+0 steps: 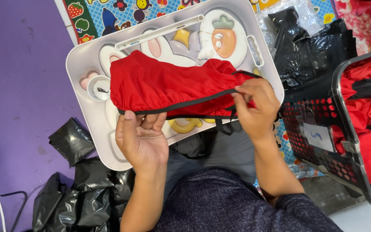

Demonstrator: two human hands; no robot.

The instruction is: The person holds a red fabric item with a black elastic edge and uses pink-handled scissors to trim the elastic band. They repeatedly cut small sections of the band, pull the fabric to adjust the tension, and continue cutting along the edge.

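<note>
A red cloth piece with a thin black edge lies in the middle of the frame. It rests on a white lap tray that has cartoon shapes on it, like a carrot and a star. The tray sits over the person's lap, so there is no desk here.

The left hand is at the lower left side of the cloth. Its fingers curl up under the black edge and the thumb presses on top, so it is pinching the edge. The right hand is at the right end of the cloth. Its fingertips are pressed together on the black trim there, and a thin black strap hangs down just below it.

The cloth looks very soft and light. It bunches and wrinkles where it is held, and it would flop if lifted from one spot. It does not look slippery, and it will not break. The black edge looks like the best place to hold, since it seems firmer than the red part. Two hands, one at each end, keep it flat.

Crumpled black plastic bags lie at the lower left and the upper right. A dark basket with more red cloth sits at the right.
</note>
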